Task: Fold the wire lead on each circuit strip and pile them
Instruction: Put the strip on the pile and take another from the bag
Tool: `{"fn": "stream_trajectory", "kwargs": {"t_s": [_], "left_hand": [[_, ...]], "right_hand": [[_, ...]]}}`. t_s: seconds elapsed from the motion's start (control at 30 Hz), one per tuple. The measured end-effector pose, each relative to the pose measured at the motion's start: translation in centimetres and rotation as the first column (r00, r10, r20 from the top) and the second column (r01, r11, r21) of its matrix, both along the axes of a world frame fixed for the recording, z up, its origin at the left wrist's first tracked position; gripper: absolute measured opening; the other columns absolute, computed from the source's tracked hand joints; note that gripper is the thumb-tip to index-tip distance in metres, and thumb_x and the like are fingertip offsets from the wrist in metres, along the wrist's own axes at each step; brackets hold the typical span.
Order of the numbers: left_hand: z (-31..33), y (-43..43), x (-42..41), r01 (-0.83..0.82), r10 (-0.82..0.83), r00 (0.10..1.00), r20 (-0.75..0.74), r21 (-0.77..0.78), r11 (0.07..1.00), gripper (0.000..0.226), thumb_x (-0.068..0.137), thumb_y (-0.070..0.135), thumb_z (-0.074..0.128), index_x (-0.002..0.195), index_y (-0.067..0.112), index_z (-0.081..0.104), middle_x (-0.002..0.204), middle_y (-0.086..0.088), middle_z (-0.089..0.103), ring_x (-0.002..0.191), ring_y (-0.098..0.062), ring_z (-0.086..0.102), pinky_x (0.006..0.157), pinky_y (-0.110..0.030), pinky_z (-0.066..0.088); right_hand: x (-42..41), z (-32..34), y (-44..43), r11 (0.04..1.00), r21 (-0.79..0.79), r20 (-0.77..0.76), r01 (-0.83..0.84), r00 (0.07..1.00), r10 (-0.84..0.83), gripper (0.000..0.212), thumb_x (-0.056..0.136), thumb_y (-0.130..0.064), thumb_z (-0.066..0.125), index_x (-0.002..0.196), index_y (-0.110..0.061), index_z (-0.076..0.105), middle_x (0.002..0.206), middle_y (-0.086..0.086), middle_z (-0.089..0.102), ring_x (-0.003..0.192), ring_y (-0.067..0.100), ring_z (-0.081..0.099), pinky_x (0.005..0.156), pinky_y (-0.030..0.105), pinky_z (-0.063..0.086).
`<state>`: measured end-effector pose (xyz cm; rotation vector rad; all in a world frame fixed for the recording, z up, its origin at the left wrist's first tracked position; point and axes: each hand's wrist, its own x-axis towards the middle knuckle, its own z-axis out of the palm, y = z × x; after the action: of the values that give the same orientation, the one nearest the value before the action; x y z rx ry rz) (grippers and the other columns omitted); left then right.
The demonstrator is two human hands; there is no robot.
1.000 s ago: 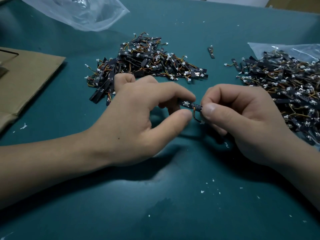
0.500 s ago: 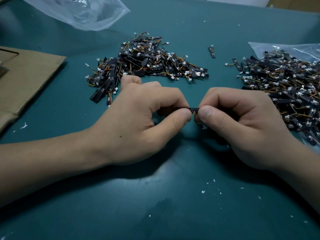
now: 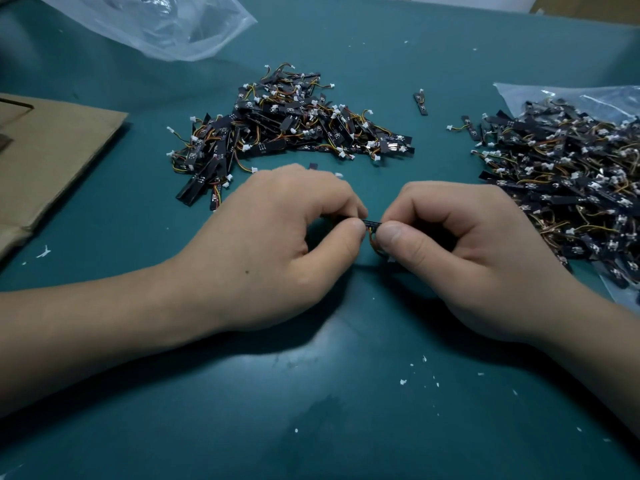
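My left hand (image 3: pixel 277 244) and right hand (image 3: pixel 460 247) both pinch one strip (image 3: pixel 371 223) just above the desk (image 3: pixel 346 393), bracing its ends so the lead (image 3: pixel 373 241) folds; pile (image 3: pixel 291 133) sits beyond.

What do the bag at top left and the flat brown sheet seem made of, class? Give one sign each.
Bag: thin clear plastic film, glossy; see-through, crinkled, with highlights. Brown sheet: probably cardboard, matte; flat tan surface with a creased fold.
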<state>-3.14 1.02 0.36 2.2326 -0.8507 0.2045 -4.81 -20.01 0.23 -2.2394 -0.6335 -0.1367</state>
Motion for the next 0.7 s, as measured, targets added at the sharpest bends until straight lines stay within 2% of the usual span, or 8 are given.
{"fn": "stream_trajectory", "kwargs": {"t_s": [0.07, 0.1, 0.2, 0.27, 0.53, 0.7], "left_hand": [[0.12, -0.05, 0.06, 0.007, -0.006, 1.000, 0.020, -0.012, 1.000, 0.015, 0.091, 0.024, 0.057, 0.077, 0.029, 0.055, 0.100, 0.011, 0.071, 0.102, -0.018, 0.066, 0.092, -0.046, 0.048], [0.11, -0.02, 0.09, 0.008, -0.008, 1.000, 0.029, -0.013, 1.000, 0.015, 0.092, 0.023, 0.057, 0.077, 0.027, 0.056, 0.098, 0.011, 0.069, 0.102, -0.018, 0.065, 0.092, -0.047, 0.047], [0.02, 0.19, 0.12, 0.024, -0.024, 1.000, 0.018, -0.016, 1.000, 0.017, 0.094, 0.021, 0.058, 0.078, 0.019, 0.061, 0.076, 0.009, 0.059, 0.077, -0.013, 0.057, 0.073, -0.035, 0.046], [0.11, 0.25, 0.07, 0.045, -0.045, 0.999, 0.007, -0.010, 0.999, 0.017, 0.094, 0.019, 0.060, 0.078, 0.017, 0.064, 0.068, 0.008, 0.055, 0.068, -0.011, 0.054, 0.065, -0.030, 0.043], [0.24, 0.39, 0.07, 0.059, -0.060, 0.998, -0.016, -0.041, 0.997, 0.019, 0.093, 0.017, 0.060, 0.075, 0.019, 0.063, 0.060, 0.006, 0.052, 0.061, -0.017, 0.053, 0.059, -0.030, 0.042], [0.25, 0.34, 0.02, 0.060, -0.060, 0.998, -0.014, -0.053, 0.997, 0.019, 0.093, 0.015, 0.060, 0.074, 0.018, 0.063, 0.060, 0.004, 0.052, 0.059, -0.018, 0.052, 0.058, -0.030, 0.041]], "right_hand": [[-0.02, -0.02, 0.03, 1.000, 0.001, -0.012, 0.005, 1.000, -0.005, 0.018, 0.097, -0.027, 0.062, 0.081, -0.020, 0.068, 0.070, -0.009, 0.061, 0.064, 0.013, 0.055, 0.060, 0.021, 0.040], [-0.06, -0.01, -0.01, 1.000, 0.010, -0.022, 0.003, 1.000, -0.003, 0.018, 0.096, -0.027, 0.062, 0.081, -0.020, 0.068, 0.068, -0.007, 0.061, 0.062, 0.013, 0.054, 0.058, 0.021, 0.040], [-0.13, 0.09, -0.10, 0.999, 0.033, -0.062, -0.011, 0.998, 0.013, 0.016, 0.096, -0.024, 0.061, 0.082, -0.018, 0.066, 0.061, 0.000, 0.061, 0.053, 0.012, 0.050, 0.052, 0.020, 0.038], [-0.14, 0.08, -0.15, 0.999, 0.031, -0.063, -0.016, 0.998, 0.018, 0.017, 0.094, -0.021, 0.061, 0.078, -0.018, 0.064, 0.058, 0.001, 0.059, 0.050, 0.009, 0.049, 0.050, 0.018, 0.037], [-0.22, 0.06, -0.20, 0.998, 0.057, -0.056, -0.012, 0.998, 0.015, 0.017, 0.094, -0.020, 0.063, 0.078, -0.017, 0.067, 0.055, 0.002, 0.058, 0.048, 0.006, 0.045, 0.049, 0.016, 0.034], [-0.30, 0.02, -0.28, 0.998, 0.062, -0.060, -0.005, 0.998, 0.009, 0.017, 0.094, -0.021, 0.063, 0.079, -0.016, 0.067, 0.056, 0.003, 0.058, 0.048, 0.009, 0.045, 0.048, 0.017, 0.035]]}}
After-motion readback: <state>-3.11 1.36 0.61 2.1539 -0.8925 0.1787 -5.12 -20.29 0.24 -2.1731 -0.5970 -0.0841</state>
